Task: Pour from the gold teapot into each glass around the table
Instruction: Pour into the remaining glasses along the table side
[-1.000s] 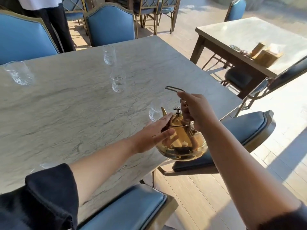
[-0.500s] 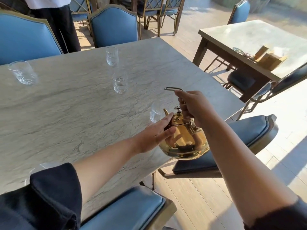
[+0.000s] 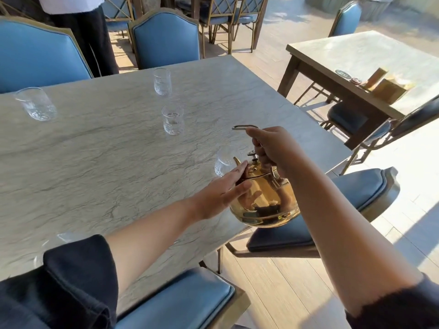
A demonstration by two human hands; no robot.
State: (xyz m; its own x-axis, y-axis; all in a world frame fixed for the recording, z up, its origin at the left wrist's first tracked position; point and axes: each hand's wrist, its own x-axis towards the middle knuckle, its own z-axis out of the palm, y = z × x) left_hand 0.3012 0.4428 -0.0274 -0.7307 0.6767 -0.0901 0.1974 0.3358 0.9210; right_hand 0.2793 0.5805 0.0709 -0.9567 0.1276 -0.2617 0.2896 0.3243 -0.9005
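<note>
The gold teapot [image 3: 266,198] hangs tilted over the marble table's [image 3: 99,162] right edge, its spout at the rim of a clear glass [image 3: 222,162]. My right hand [image 3: 273,148] grips the teapot's metal handle from above. Flat fingers of my left hand [image 3: 221,193] press against the pot's lid and side. Three more glasses stand on the table: one in the middle [image 3: 173,119], one at the far side [image 3: 162,81], one at the far left [image 3: 35,104]. Another glass [image 3: 64,238] shows partly behind my left sleeve.
Blue padded chairs ring the table: two at the far side [image 3: 166,39], one on the right [image 3: 361,193], one near me [image 3: 180,302]. A person in dark trousers [image 3: 88,32] stands at the far left. A second table [image 3: 370,62] with boxes is at the right.
The teapot and both hands stay almost in place at the near-right glass; the view has drifted slightly, and the pot tips a little more toward the glass.
</note>
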